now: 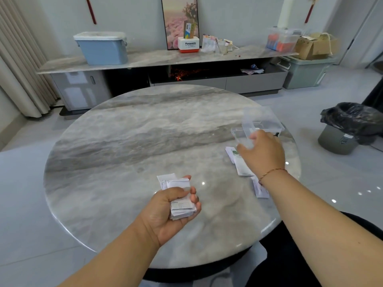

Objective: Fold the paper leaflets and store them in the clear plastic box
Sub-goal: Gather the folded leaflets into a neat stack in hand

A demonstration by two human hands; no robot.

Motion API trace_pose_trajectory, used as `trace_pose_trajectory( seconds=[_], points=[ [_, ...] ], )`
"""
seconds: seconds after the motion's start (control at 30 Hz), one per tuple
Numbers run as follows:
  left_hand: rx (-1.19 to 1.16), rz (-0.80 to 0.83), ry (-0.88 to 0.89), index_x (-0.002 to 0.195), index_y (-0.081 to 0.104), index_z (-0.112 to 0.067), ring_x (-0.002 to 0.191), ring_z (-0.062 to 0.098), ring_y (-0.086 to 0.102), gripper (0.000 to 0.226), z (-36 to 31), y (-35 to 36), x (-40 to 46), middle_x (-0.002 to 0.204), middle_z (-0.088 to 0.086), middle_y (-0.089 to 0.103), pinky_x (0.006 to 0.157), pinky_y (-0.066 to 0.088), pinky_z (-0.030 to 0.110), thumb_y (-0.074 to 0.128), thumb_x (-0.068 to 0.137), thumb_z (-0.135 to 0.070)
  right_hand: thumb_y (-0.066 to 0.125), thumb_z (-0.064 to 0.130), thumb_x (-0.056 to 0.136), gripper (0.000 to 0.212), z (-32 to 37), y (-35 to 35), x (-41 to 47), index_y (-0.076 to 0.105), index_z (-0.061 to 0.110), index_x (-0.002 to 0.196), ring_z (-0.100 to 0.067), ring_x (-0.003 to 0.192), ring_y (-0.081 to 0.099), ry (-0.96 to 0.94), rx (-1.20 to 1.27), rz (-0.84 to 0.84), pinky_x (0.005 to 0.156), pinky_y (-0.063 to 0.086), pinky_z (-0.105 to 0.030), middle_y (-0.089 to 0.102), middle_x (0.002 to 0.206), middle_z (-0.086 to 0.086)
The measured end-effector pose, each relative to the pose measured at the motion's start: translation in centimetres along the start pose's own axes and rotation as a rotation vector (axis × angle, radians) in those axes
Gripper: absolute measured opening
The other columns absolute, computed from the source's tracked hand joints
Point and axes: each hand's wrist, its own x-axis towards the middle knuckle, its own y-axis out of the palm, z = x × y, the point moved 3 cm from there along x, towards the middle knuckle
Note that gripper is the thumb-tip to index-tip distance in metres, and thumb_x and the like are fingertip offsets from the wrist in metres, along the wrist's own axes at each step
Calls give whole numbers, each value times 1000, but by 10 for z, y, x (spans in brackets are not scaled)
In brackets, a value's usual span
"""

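Note:
My left hand (pixel 172 210) grips a small stack of folded white leaflets (pixel 179 195) above the near middle of the round marble table (pixel 145 141). At the table's right edge stands the clear plastic box (pixel 240 134), its hinged lid (pixel 262 117) raised. My right hand (pixel 263 154) reaches to the box and its fingers curl over the near rim. Under and beside that hand lie loose flat leaflets (pixel 244 168), and another leaflet (pixel 260 188) shows by my right wrist.
A bin with a black bag (pixel 348 125) stands on the floor to the right of the table. Behind the table runs a long low cabinet (pixel 165 59) carrying a blue lidded tub (pixel 102 47), a framed picture and boxes. A dark seat edge is at lower right.

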Motion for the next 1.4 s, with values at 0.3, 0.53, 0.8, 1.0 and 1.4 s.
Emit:
trace_pose_trajectory(
  seconds=[0.3, 0.53, 0.8, 1.0, 1.4],
  points=[
    [-6, -97, -29, 110, 57, -9, 56, 21, 54, 41, 10, 3, 12, 74, 13, 58, 58, 54, 31, 56, 71, 3, 48, 20, 89, 23, -82, 37, 22, 64, 9, 102, -31, 106, 46, 174, -415, 88, 83, 38, -35, 56, 110, -13],
    [5, -125, 31, 109, 59, -12, 61, 21, 57, 41, 8, 3, 24, 78, 12, 60, 62, 55, 34, 66, 69, -5, 59, 14, 86, 18, -27, -14, -2, 63, 9, 69, -20, 64, 58, 114, 367, -99, 55, 38, -24, 62, 67, -5],
    [-63, -42, 128, 98, 61, -9, 65, 21, 57, 32, -3, 11, 23, 79, 11, 62, 67, 57, 34, 69, 69, -19, 63, 11, 87, 18, 37, 1, -60, 61, 10, 69, -13, 52, 56, 352, 1009, 386, 45, 39, -21, 62, 60, -3],
    [117, -37, 231, 97, 63, -2, 71, 22, 66, 25, -8, 7, 15, 86, 15, 68, 70, 51, 32, 62, 73, -7, 57, 5, 88, 16, 65, 14, -87, 64, 4, 73, -11, 47, 56, 300, 939, 658, 40, 40, -19, 64, 62, -9],
    [153, 48, 277, 72, 73, -7, 57, 28, 60, 17, -17, 2, 4, 73, 21, 63, 55, 54, 35, 57, 77, -9, 60, -1, 81, 21, 80, 30, -108, 66, 17, 90, -17, 46, 51, 194, 882, 637, 43, 42, -23, 59, 52, -1]
  ],
)
